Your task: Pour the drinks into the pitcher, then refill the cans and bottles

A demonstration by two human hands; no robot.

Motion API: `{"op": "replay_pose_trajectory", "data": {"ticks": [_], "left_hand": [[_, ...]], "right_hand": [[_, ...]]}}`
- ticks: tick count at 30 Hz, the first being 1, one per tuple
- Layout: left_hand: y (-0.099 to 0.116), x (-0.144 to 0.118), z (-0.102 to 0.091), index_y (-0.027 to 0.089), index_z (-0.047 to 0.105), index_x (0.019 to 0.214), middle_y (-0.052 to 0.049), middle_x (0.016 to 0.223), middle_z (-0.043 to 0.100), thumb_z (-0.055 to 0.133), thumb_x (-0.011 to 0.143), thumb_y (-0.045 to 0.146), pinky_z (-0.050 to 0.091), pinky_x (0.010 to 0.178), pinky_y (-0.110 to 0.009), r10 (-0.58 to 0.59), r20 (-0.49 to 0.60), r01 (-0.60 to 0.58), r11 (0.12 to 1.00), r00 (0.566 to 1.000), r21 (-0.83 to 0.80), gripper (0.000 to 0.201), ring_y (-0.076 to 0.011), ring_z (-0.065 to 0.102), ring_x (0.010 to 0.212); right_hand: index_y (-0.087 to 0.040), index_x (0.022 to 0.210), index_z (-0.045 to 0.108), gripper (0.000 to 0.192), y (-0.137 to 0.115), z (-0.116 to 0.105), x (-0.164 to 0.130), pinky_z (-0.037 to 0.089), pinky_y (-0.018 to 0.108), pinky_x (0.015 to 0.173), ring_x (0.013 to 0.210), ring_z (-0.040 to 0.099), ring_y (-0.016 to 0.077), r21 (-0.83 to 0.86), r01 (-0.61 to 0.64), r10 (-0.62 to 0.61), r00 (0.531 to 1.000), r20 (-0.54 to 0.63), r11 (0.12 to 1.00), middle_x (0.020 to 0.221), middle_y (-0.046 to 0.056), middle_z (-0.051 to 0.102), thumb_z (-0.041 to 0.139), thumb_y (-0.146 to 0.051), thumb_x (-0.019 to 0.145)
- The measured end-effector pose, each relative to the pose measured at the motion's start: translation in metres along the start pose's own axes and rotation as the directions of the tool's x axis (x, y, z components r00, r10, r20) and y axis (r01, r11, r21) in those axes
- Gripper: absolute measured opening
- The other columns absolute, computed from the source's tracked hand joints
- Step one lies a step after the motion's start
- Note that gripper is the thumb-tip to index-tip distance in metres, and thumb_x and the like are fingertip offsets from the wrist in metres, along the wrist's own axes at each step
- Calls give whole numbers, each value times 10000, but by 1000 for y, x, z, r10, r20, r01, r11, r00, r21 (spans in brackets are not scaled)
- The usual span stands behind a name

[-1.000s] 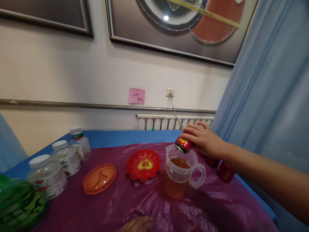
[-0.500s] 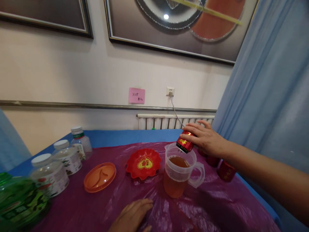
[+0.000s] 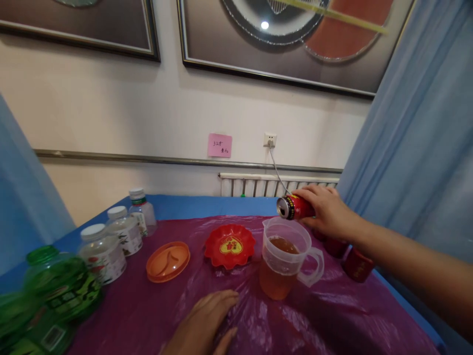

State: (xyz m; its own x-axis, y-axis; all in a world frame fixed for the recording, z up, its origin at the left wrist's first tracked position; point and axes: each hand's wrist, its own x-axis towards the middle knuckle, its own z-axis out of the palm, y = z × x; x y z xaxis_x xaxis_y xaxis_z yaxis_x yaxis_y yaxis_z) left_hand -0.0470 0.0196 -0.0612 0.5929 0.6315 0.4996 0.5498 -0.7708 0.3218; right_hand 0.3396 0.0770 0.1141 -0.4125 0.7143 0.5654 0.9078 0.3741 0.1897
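My right hand (image 3: 328, 209) is closed round a red drink can (image 3: 301, 207), tipped nearly level with its opened top facing left. Below the can stands a clear plastic measuring jug (image 3: 286, 261), its handle to the right, partly filled with amber-brown liquid (image 3: 279, 283). No stream shows between can and jug. My left hand (image 3: 207, 315) rests on the purple plastic cover (image 3: 158, 315) at the front, fingers stretched out and holding nothing. Beyond it lies a red scalloped plate (image 3: 212, 246) with a yellow heart design.
An orange divided lid (image 3: 181, 254) lies left of the plate. Several clear jars with white caps (image 3: 101, 256) and green bottles (image 3: 61, 286) line the left side. More red cans (image 3: 358, 265) stand right of the jug. A blue curtain (image 3: 417, 148) hangs at right.
My right hand has turned the can from mouth-down over the jug to nearly level, and raised it slightly. The view has swung a little left. My left hand stays on the cover.
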Motion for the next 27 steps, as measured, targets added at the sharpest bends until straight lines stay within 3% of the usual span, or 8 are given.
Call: {"op": "replay_pose_trajectory", "data": {"ticks": [4, 7, 9, 12, 15, 18, 24, 27], "left_hand": [[12, 14, -17, 343, 549, 1395, -47, 1337, 704, 597, 931, 306, 560, 1048, -410, -35, 48, 35, 999, 998, -10, 468, -245, 686, 1206], [29, 29, -35, 297, 583, 1358, -71, 1320, 708, 599, 924, 295, 559, 1043, -407, -121, 43, 123, 991, 992, -54, 434, -250, 682, 1200], [42, 37, -46, 281, 579, 1360, -84, 1325, 698, 593, 930, 303, 554, 1042, -414, -202, 15, 202, 973, 979, -112, 430, -249, 678, 1194], [57, 46, -58, 266, 521, 1416, -93, 1321, 685, 625, 920, 375, 578, 977, -385, -337, -76, 299, 902, 938, -311, 518, -239, 689, 1130], [65, 48, -61, 246, 465, 1461, -107, 1367, 652, 712, 853, 472, 576, 961, -362, -432, -87, 320, 774, 897, -547, 694, -256, 671, 1159], [66, 46, -59, 220, 492, 1435, -114, 1407, 630, 776, 780, 459, 517, 1061, -405, -459, -40, 341, 713, 888, -613, 753, -291, 623, 1253], [26, 56, -60, 215, 602, 1310, -92, 1273, 710, 756, 757, 387, 551, 979, -377, -528, -55, 445, 763, 847, -469, 600, -276, 684, 1138], [-29, 81, -73, 189, 563, 1323, -110, 1217, 725, 732, 780, 466, 567, 898, -384, -642, -208, 584, 762, 738, -280, 633, -279, 714, 1042]], "right_hand": [[-271, 1288, 598, 509, 1, -2, -4, 475, 539, 901, 1089, 655, 341, 44, -63, 64, 998, -28, 997, 1209, 108, 700, 748, -275, 802], [-255, 1240, 601, 439, -20, -16, -2, 561, 499, 785, 971, 708, 334, 297, -199, 257, 952, -167, 934, 1126, 109, 737, 746, -369, 842], [-275, 1193, 601, 324, -49, -25, -6, 601, 449, 706, 872, 735, 297, 546, -230, 368, 917, -157, 805, 1051, 91, 757, 677, -417, 913], [-314, 1281, 536, 347, -110, -18, -24, 644, 420, 733, 937, 751, 277, 844, -178, 345, 939, -8, 505, 1100, 82, 753, 640, -363, 953], [-343, 1382, 466, 555, -170, 13, -47, 638, 497, 843, 1074, 716, 312, 938, -172, 293, 953, 81, 302, 1225, 99, 707, 715, -335, 886], [-344, 1392, 459, 680, -209, 50, -58, 602, 539, 917, 1112, 689, 331, 958, -185, 276, 954, 120, 221, 1297, 113, 664, 779, -300, 794], [-264, 1475, 425, 703, -236, 93, -66, 492, 487, 1079, 1295, 595, 306, 917, -367, 348, 889, 297, 157, 1438, 129, 591, 718, -357, 842], [-267, 1439, 500, 651, -244, 113, -87, 496, 454, 1068, 1260, 624, 293, 881, -466, 256, 864, 433, 80, 1393, 119, 639, 719, -389, 839]]}}
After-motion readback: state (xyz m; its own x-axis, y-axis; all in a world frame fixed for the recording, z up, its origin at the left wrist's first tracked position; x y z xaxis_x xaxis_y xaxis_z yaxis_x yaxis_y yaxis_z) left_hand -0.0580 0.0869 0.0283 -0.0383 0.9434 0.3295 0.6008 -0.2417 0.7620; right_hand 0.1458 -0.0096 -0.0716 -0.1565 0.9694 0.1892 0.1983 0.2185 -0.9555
